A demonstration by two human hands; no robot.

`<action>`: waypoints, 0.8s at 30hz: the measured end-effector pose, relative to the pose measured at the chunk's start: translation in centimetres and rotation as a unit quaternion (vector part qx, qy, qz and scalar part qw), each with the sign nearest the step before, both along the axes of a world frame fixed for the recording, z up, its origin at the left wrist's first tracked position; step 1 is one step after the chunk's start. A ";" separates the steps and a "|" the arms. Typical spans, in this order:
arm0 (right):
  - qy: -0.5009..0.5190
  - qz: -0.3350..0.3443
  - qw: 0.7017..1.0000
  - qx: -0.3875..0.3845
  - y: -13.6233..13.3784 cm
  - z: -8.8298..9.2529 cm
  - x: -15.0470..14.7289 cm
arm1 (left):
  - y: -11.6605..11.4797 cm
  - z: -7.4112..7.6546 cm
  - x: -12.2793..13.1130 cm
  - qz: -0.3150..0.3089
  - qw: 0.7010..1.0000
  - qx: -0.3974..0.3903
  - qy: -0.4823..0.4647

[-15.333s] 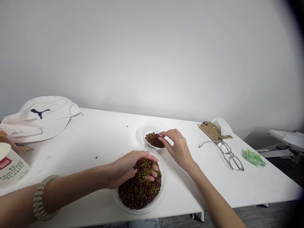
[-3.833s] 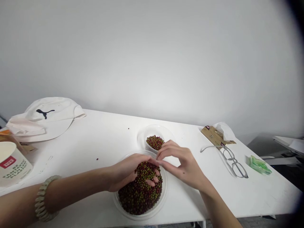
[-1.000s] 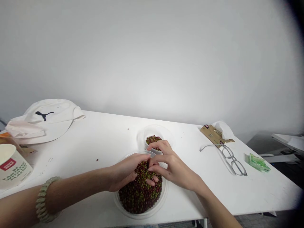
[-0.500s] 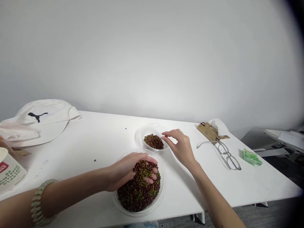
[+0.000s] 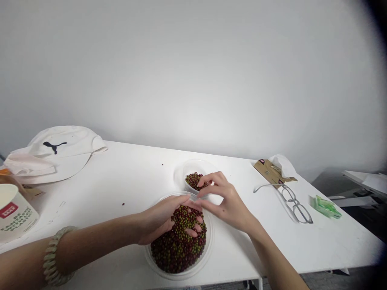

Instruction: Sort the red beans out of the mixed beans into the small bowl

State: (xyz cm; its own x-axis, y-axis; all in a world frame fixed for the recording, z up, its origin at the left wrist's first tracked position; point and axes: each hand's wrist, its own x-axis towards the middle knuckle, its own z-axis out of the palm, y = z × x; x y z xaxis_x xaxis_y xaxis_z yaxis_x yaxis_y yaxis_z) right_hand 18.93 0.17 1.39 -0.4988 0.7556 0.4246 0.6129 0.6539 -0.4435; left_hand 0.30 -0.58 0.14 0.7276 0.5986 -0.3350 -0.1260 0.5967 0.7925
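A large clear plastic bowl near the table's front edge is heaped with red and green beans. My left hand lies cupped on top of the heap, its fingers dug into the beans. Just behind stands a small clear bowl with a shallow layer of the same beans. My right hand hovers between the two bowls, fingers curled, its fingertips close to my left hand's fingertips over the big bowl's far rim. What its fingertips hold is too small to see.
A white cap lies at the back left, a printed paper cup at the left edge. To the right are a brown packet with tissue, grey glasses and a green item. Two stray beans dot the white table.
My right hand has come back from the small bowl toward the large bowl and now sits by my left hand's fingertips. My left hand stayed on the beans.
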 end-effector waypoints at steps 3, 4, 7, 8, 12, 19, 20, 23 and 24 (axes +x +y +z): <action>-0.035 0.072 0.994 -0.070 -1.1 0.5 -0.7 | 0.0 0.1 0.1 -0.009 1.000 0.004 0.004; -0.045 0.079 0.992 -0.085 -1.2 0.5 -0.7 | 0.0 0.1 0.2 -0.010 1.000 0.004 0.011; -0.060 0.071 0.990 -0.104 -1.4 0.4 -0.7 | 0.0 0.2 0.2 -0.015 1.000 0.009 0.020; -0.061 0.068 0.990 -0.104 -1.4 0.3 -0.7 | 0.0 0.2 0.2 -0.017 1.000 0.012 0.021; -0.066 0.076 0.989 -0.104 -1.4 0.3 -0.7 | 0.0 0.2 0.2 -0.022 0.999 0.012 0.028; -0.053 0.064 0.994 -0.074 -1.5 0.2 -0.8 | -0.1 0.2 0.2 -0.024 0.999 0.014 0.027; -0.050 0.064 0.994 -0.072 -1.4 0.2 -0.8 | -0.1 0.2 0.2 -0.025 0.999 0.015 0.027; -0.039 0.067 0.995 -0.066 -1.2 0.2 -0.7 | -0.1 0.2 0.2 -0.024 0.999 0.018 0.020; -0.036 0.067 0.995 -0.064 -1.2 0.2 -0.7 | -0.1 0.3 0.2 -0.023 0.999 0.019 0.018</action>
